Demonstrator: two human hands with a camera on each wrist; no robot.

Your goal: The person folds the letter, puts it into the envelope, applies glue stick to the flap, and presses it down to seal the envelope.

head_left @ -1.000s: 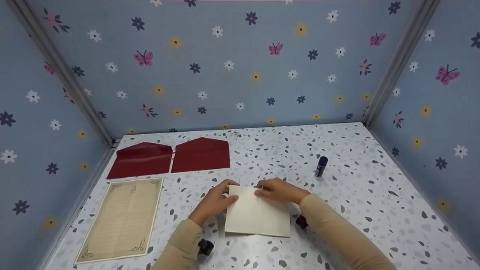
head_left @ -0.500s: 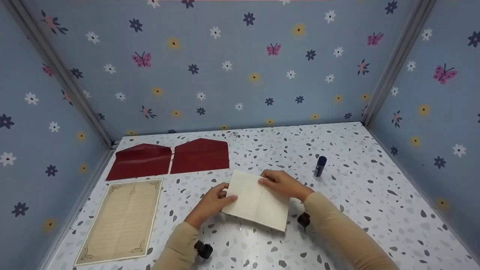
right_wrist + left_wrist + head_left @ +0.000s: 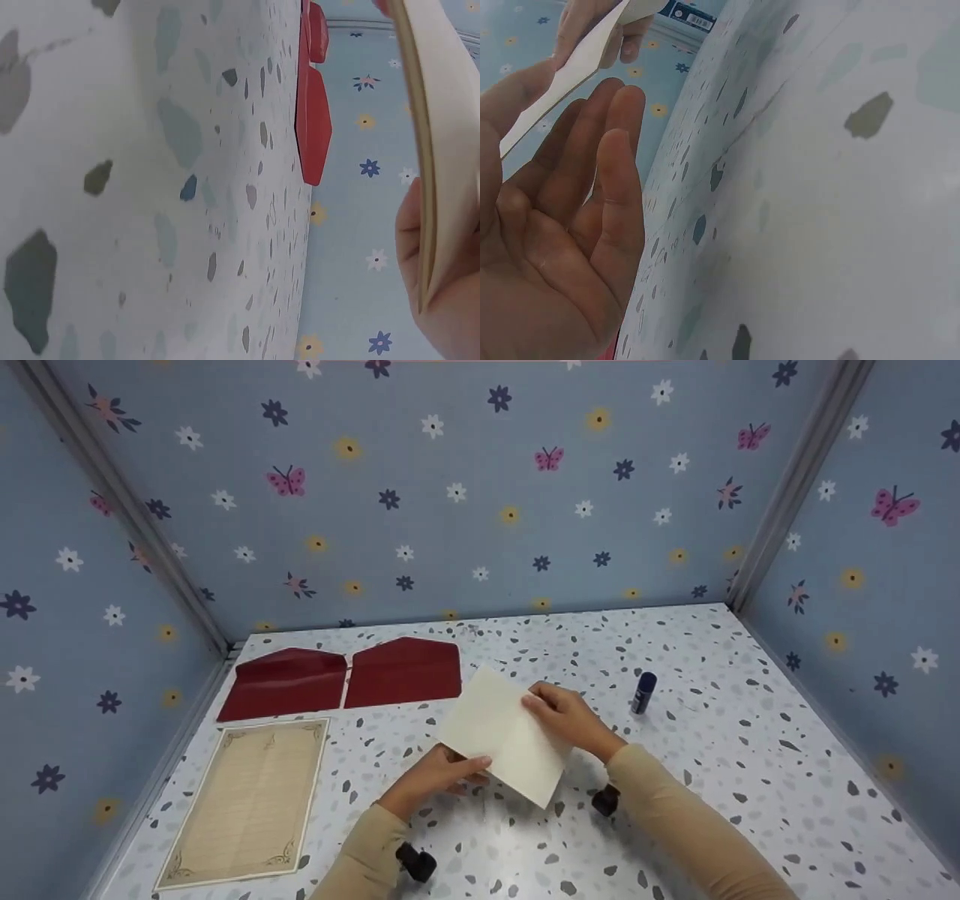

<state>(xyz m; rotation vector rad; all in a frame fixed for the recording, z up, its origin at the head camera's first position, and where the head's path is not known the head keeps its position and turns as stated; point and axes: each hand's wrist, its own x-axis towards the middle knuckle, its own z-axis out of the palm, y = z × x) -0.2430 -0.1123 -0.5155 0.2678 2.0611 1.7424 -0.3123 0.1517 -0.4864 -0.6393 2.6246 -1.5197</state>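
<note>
A cream folded paper is held at a slant above the table, one corner pointing away and another toward the front. My left hand pinches its near left edge, thumb on top and fingers underneath. In the left wrist view the left thumb lies against the paper, with the other fingers loosely bent below it. My right hand grips the far right edge, thumb on the upper face. From the right wrist view, the paper appears edge-on with several layers, and part of the right hand shows behind it.
Two red envelopes lie side by side at the back left, flaps pointing away. In front of them is a tan sheet with an ornate border. A dark blue glue stick stands at the right. Flowered walls enclose the speckled table.
The folded paper has turned clockwise and moved away from me. My right hand has shifted slightly farther off, and my left hand has slid along to the paper's near edge.
</note>
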